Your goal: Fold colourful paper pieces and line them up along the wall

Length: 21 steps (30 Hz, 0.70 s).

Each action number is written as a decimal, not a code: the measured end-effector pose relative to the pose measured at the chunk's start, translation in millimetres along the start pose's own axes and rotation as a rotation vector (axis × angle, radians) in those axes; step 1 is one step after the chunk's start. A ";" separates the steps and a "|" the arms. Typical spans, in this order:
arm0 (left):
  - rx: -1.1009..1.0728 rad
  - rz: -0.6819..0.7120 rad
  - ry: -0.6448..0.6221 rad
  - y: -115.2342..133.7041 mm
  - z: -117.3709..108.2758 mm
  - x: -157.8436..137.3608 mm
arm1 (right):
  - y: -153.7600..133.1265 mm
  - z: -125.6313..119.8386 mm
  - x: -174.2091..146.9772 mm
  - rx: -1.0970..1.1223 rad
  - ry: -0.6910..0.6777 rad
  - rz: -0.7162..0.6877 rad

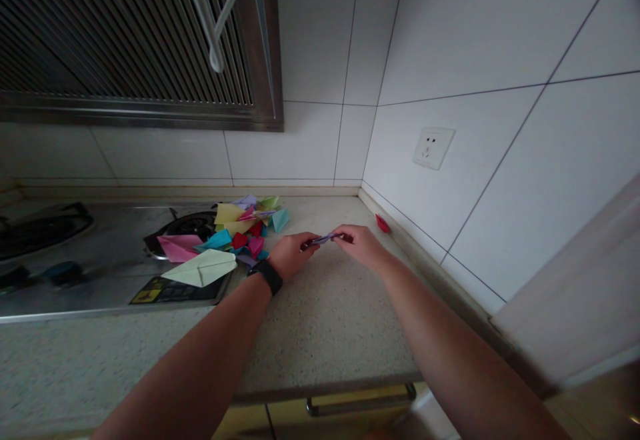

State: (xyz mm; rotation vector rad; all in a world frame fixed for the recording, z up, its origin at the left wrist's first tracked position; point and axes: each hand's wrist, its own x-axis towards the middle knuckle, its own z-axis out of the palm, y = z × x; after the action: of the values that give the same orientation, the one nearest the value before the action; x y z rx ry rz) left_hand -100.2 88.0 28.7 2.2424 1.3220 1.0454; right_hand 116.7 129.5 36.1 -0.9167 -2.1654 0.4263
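Note:
Between my two hands, just above the speckled countertop, is a small piece of folded purple paper. My left hand, with a dark watch on its wrist, pinches the paper's left end. The right end is pinched by the fingers of my right hand. Much of the paper is hidden by my fingers, so its folded shape does not show. Left of my left hand lies a pile of coloured folded papers, among them a pale green paper plane, a pink folded paper and a teal one.
The pile rests partly on the gas stove, over its right burner. Near the right wall lies a small red folded paper. A range hood hangs above the stove. A wall socket and a drawer handle show too.

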 end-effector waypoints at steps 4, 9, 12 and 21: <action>0.138 0.017 -0.052 0.5 -1.9 -0.5 | -0.7 -2.0 1.1 -0.027 0.015 -0.033; 0.262 0.020 -0.064 -2.3 -2.8 1.1 | -1.9 -1.4 1.7 -0.010 0.020 -0.063; 0.313 0.015 -0.067 -1.1 -3.4 1.0 | -0.8 -1.8 2.1 -0.021 0.012 -0.084; 0.406 -0.026 -0.114 8.7 -7.7 -1.8 | -1.4 -2.3 2.1 -0.045 -0.015 -0.128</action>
State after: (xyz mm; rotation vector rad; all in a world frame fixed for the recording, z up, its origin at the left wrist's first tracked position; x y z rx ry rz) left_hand -101.1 81.4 38.4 2.5164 1.6243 0.6727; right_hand 116.7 130.1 39.5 -0.7961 -2.2406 0.3236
